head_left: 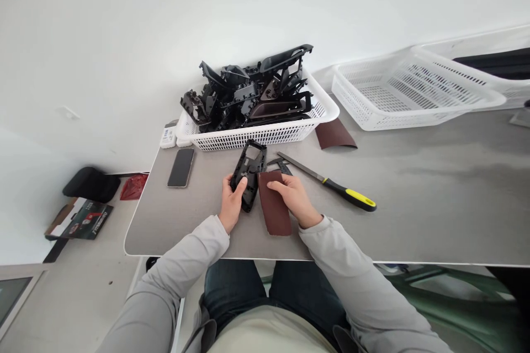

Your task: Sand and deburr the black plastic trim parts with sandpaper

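Parts work at grey table point(414, 193)

Left hand point(232, 200) closed round black plastic part point(249, 174), held tilted above tabletop. Right hand point(296, 198) pinches brown sheet point(275, 209), thumb on top, just beside part. File point(310, 172) lies right.

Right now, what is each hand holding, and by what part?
Left hand: black plastic part, by its left edge. Right hand: brown sheet, by its upper right edge.

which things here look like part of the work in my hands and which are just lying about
Likely the job: black part in the left hand, brown sheet in the right hand, file, caliper, parts in the basket, second sheet

Probably just lying about: phone, carton, red bag
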Tool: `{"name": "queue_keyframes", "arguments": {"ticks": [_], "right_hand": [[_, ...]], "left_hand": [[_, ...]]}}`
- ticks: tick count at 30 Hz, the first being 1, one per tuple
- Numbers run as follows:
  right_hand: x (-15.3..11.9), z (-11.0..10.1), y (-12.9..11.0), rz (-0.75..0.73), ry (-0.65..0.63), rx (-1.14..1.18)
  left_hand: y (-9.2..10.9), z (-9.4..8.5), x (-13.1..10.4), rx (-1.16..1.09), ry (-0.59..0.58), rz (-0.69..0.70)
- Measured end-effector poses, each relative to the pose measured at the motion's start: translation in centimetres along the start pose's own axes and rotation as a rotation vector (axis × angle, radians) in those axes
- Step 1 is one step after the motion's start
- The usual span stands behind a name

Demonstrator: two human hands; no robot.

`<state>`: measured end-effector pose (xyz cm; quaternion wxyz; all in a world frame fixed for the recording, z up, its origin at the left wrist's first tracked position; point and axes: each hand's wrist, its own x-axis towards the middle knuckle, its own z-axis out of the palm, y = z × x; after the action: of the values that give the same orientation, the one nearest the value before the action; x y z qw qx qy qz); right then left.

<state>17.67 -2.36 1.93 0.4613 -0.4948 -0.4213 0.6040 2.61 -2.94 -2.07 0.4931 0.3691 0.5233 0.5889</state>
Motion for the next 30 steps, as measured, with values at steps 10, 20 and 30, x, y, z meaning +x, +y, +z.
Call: {"name": "queue_keyframes", "arguments": {"ticks": [10, 20, 30], "right_hand": [[-0.3, -0.1, -0.5, 0.059, 0.010, 0.240], [0.7, -0.3, 0.3, 0.018, 0.025, 0.205], [3.8, -1.3, 2.1, -0.114, 0.283, 0.334]], "left_hand": [[0.2, 0.2, -0.1, -0.096, -0.075, -0.075], [0.4, 0.1, 0.8, -0.155, 0.017, -0.102], [1.9, -1.0, 3.2, -0.302, 0.040, -0.313]]}}
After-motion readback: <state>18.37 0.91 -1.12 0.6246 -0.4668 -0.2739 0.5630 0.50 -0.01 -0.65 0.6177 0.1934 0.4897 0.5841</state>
